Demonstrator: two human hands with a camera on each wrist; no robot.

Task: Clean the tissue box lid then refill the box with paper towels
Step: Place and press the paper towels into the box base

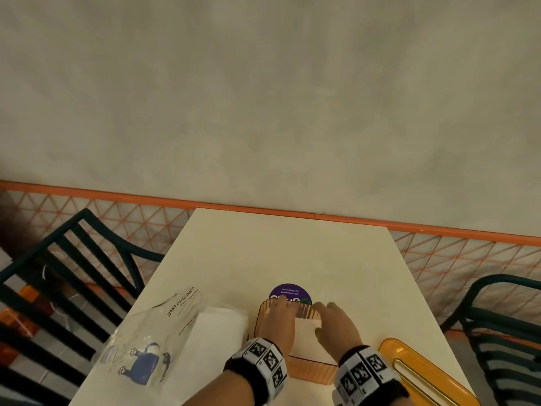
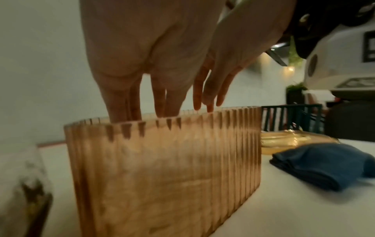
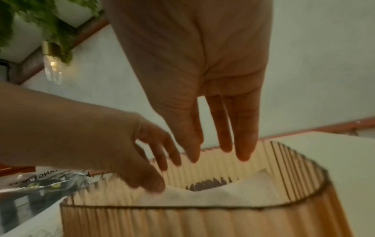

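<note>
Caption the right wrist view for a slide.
Both hands, left and right, tuck white paper towels into the ribbed amber tissue box.

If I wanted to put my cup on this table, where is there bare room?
The far half of the table, between the purple sticker and the wall, is bare. The near half is crowded: the towel pack left, the box with both hands in the middle, the orange lid and blue cloth right.

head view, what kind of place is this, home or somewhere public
Probably a shared pantry or cafe. The purple sticker on the white table reads "Let's keep our pantries clean", and matching dark metal chairs stand beside it.
</note>
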